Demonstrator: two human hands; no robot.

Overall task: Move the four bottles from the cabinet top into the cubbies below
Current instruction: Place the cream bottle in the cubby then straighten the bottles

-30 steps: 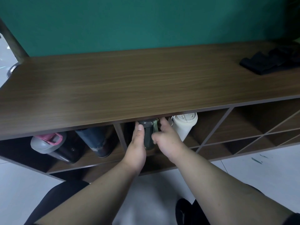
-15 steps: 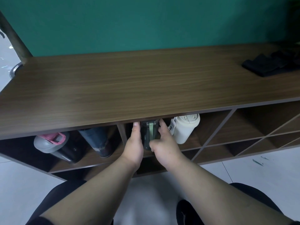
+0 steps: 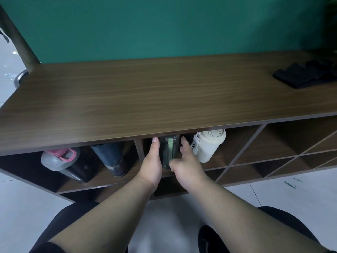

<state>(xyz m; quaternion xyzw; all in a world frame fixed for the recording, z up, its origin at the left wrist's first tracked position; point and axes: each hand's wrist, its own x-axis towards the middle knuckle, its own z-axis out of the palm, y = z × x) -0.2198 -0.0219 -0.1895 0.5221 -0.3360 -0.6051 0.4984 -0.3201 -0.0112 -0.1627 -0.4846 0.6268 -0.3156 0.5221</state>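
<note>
A dark green bottle [image 3: 168, 150] stands in the second upper cubby, its top hidden under the cabinet top [image 3: 164, 99]. My left hand [image 3: 151, 165] presses flat on its left side. On the other side, my right hand [image 3: 186, 167] cups it, thumb on the front. A white bottle [image 3: 209, 145] stands in the same cubby, just right of my right hand. In the left cubby a dark blue bottle [image 3: 111, 157] and a black bottle with a grey and pink lid [image 3: 62, 159] both lean. No bottle stands on the cabinet top.
A black folded cloth [image 3: 306, 73] lies at the top's far right. Diamond-shaped cubbies [image 3: 273, 154] open to the right. A green wall rises behind, and a metal post [image 3: 20, 44] slants at the left. My knees are over a pale tiled floor [image 3: 291, 194].
Both hands have moved the dark green bottle a little deeper into the cubby, and it now stands more upright. The other bottles have not moved.
</note>
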